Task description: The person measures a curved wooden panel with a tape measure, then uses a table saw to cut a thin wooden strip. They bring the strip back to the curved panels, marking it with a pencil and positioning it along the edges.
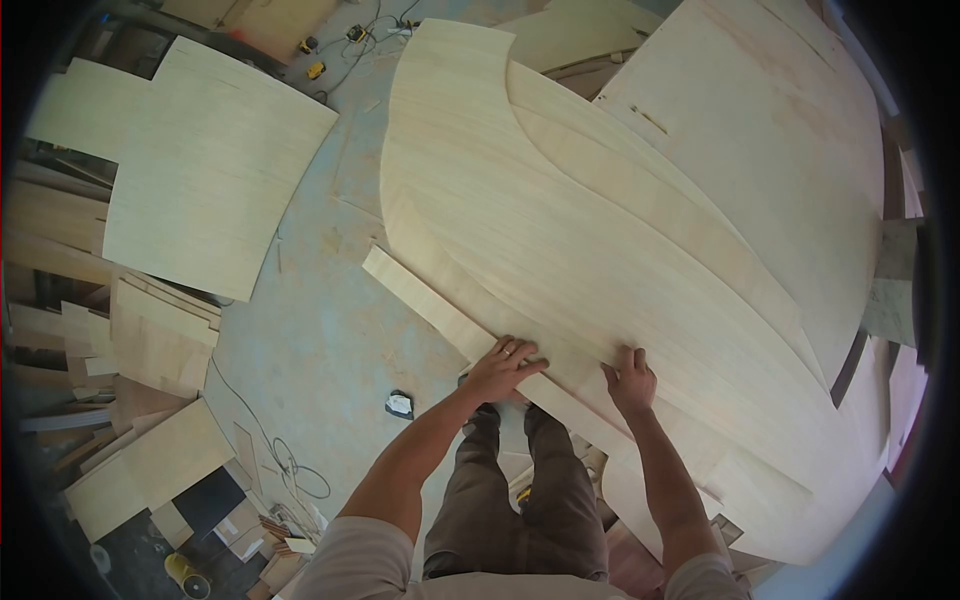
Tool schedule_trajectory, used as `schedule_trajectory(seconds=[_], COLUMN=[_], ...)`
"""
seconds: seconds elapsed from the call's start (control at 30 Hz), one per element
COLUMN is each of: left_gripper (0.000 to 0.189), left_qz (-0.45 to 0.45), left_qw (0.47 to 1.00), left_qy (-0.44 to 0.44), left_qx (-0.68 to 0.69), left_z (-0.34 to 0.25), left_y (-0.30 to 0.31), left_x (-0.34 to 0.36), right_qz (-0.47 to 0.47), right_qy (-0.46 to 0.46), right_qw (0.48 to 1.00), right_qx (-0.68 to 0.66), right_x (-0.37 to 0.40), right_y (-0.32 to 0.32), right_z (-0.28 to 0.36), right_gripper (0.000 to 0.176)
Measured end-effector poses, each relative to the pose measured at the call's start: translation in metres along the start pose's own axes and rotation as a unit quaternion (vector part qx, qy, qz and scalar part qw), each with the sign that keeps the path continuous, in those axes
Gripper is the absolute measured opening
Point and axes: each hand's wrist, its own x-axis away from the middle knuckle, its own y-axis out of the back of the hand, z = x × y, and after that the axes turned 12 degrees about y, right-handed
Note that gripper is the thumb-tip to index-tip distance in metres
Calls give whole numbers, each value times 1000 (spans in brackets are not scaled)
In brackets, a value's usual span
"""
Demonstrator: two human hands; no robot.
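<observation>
The left hand lies over the wooden strip beneath it; the right hand curls on the board under its fingers. I cannot tell whether either grips. Even pressure should steady the strip.

Strip lay along near edge of sheet; left hand on strip, right hand on sheet. Panel lay left, floor between.
</observation>
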Motion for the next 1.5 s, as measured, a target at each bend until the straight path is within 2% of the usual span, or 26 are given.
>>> schedule_trajectory(seconds=[0.23, 0.33, 0.43, 0.47, 0.57, 0.7, 0.83, 0.9, 1.07, 1.23, 1.5], left_gripper=[91, 91, 87, 85, 77, 79, 78, 78, 80, 79, 80], left_qz=[-7, -28, -39, -37, -41, -68, -23, -20, -5, -31, -22], left_qw=[1000, 999, 999, 999, 999, 997, 998, 997, 994, 982, 981], left_qy=[-14, -22, -22, -16, -19, -33, -34, -40, -35, -21, -34], left_qx=[-19, -19, -20, -22, -25, -34, -49, -56, -102, -183, -191], left_z=[0, 3, 2, -1, -2, -4, -20, -21, -4, 24, 26], left_y=[-1, -4, -4, -1, -5, -10, -22, -25, -6, 2, 1], left_x=[-1, 1, 4, 7, 4, 5, 10, 11, 16, 31, 33], right_qz=[-16, -10, 46, 94, 152, 185, 142, 173, 163, 120, 108], right_qy=[-45, -58, 40, 28, 11, -85, -100, -112, -98, -143, -86], right_qw=[999, 997, 998, 995, 984, 976, 981, 976, 977, 979, 984], right_qx=[12, -57, -30, -12, 91, 83, 89, 70, 92, 85, 110], right_x=[8, 31, 81, 97, 157, 204, 220, 219, 234, 236, 244], right_y=[-2, -7, -7, 2, 3, 18, 26, 38, 42, 39, 43], right_z=[11, 14, 20, 28, 20, -21, -45, -48, -65, -64, -72], right_gripper=[46, 56, 71, 83, 81, 80, 80, 78, 78, 78, 80])
